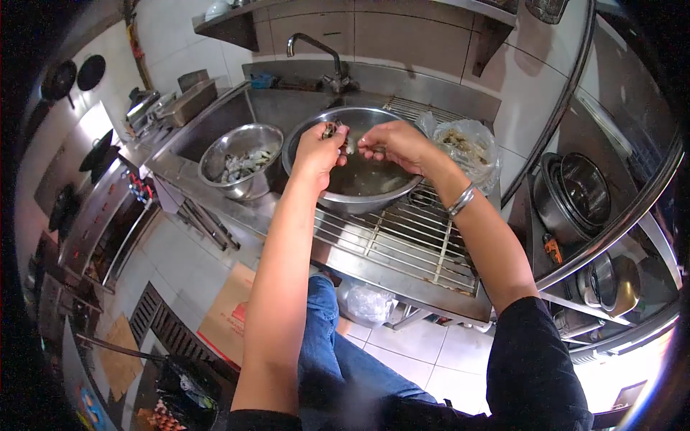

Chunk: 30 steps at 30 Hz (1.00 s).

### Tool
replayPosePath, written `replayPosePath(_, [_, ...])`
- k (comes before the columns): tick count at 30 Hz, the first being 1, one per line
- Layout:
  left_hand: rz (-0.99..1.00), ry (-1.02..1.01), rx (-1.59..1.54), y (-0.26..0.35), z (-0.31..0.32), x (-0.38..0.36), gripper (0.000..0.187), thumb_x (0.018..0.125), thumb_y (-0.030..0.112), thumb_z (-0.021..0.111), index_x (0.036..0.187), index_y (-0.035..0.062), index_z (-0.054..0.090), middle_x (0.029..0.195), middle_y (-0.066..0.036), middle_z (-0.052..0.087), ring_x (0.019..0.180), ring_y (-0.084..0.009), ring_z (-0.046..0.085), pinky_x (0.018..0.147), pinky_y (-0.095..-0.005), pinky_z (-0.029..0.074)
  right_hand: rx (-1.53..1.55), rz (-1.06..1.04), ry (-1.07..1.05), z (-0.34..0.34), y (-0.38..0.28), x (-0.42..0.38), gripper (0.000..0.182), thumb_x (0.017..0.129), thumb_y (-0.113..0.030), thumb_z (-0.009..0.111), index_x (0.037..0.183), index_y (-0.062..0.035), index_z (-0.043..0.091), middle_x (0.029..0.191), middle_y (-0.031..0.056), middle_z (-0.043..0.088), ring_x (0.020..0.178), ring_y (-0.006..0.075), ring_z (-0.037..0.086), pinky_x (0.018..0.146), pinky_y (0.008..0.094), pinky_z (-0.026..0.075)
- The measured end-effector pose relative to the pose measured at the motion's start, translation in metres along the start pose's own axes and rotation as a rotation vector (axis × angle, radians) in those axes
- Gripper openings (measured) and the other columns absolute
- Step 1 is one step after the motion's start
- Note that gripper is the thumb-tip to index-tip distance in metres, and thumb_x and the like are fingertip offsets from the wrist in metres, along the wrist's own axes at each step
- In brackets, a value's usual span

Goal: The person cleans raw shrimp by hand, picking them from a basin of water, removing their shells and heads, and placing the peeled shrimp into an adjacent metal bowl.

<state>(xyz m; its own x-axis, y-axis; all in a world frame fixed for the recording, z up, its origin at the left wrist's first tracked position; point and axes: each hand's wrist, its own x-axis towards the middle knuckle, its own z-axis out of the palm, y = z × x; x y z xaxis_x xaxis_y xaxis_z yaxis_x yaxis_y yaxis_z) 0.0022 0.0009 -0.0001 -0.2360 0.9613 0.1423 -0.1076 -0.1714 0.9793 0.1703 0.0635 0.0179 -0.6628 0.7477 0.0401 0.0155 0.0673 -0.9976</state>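
Observation:
Over the large steel basin [352,200] of cloudy water, my left hand [320,154] is closed around a small dark, pale-bodied shrimp [350,146]. Part of the shrimp is hidden by the fingers. Just to the right, my right hand [395,144] has its fingers curled and pinched close to the shrimp; what they hold, if anything, is too small to make out. A smaller steel bowl [248,188] on the left contains several greyish shrimp [244,165]. Right of the basin lies a clear plastic bag [478,154] with brownish contents.
The basin stands partly on a wire rack [402,237] across the steel sink counter. Behind it rises a faucet [316,44]. Pots [568,194] sit on shelving at right. A shelf [359,6] overhangs the sink, and cardboard [226,316] lies on the floor.

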Motion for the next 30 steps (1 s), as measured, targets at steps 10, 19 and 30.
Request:
replayPosePath(10, [0.052,-0.139,0.107,-0.009,0.000,0.005,0.014,0.093,0.012,0.055,0.098,0.0000,0.058,0.080,-0.006,0.062,0.063,-0.0130,0.056,0.055,-0.0261,0.044,-0.304,-0.186,0.117,0.008,0.003,-0.003,0.012,0.078,-0.007,0.068,0.078,0.0026,0.063,0.070,0.0071,0.065,0.059,0.0122,0.061,0.052,0.0245,0.048])
replayPosePath(19, [0.022,-0.193,0.111,-0.008,0.000,0.005,0.015,0.092,0.012,0.057,0.102,0.0001,0.058,0.084,-0.007,0.064,0.068,-0.0149,0.061,0.062,-0.0290,0.048,-0.407,-0.224,0.135,0.012,-0.001,-0.007,0.012,0.072,-0.004,0.068,0.069,0.0021,0.059,0.064,0.0094,0.065,0.055,0.0136,0.062,0.050,0.0272,0.048])
replayPosePath(30, [0.052,-0.011,-0.075,0.000,0.001,-0.001,0.015,0.093,0.015,0.056,0.096,0.0013,0.059,0.085,-0.006,0.062,0.066,-0.0164,0.059,0.059,-0.0283,0.051,-0.491,-0.154,0.201,-0.006,0.017,0.009,0.010,0.075,-0.009,0.067,0.073,-0.0002,0.062,0.060,0.0074,0.063,0.050,0.0126,0.059,0.048,0.0265,0.046])
